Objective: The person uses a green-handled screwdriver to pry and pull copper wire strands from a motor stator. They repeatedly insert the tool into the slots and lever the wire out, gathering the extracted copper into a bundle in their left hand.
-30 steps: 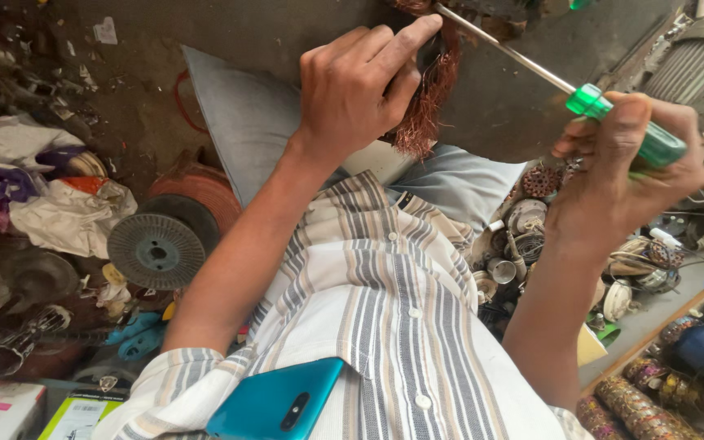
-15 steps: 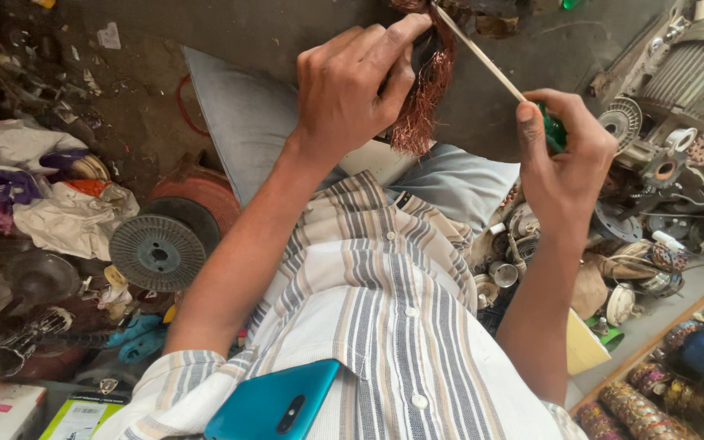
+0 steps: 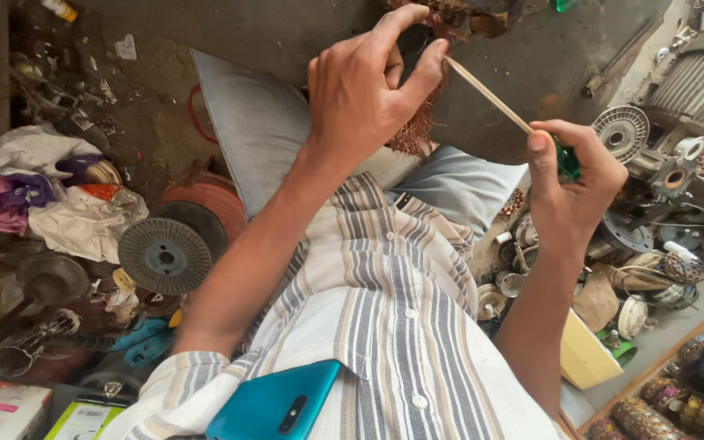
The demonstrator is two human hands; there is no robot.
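Note:
My left hand (image 3: 368, 90) pinches a bundle of reddish copper winding wire (image 3: 414, 130) that hangs from a motor part at the top edge. My right hand (image 3: 574, 183) grips the green handle of a screwdriver (image 3: 499, 102). Its long pale shaft slants up to the left and its tip meets the wire next to my left thumb. My striped shirt fills the lower middle, with a teal phone (image 3: 275, 403) in the chest pocket.
A grey cushion (image 3: 246, 130) lies under my arms. A dark wire spool (image 3: 165, 254) and rags (image 3: 59, 204) lie at the left. Motor parts, end caps and wire coils (image 3: 653, 212) crowd the right. A yellow box (image 3: 584, 354) sits at the lower right.
My right hand has drawn the screwdriver lower and closer to me, and the shaft now tilts more flatly toward the wire. My left hand keeps its pinch on the winding.

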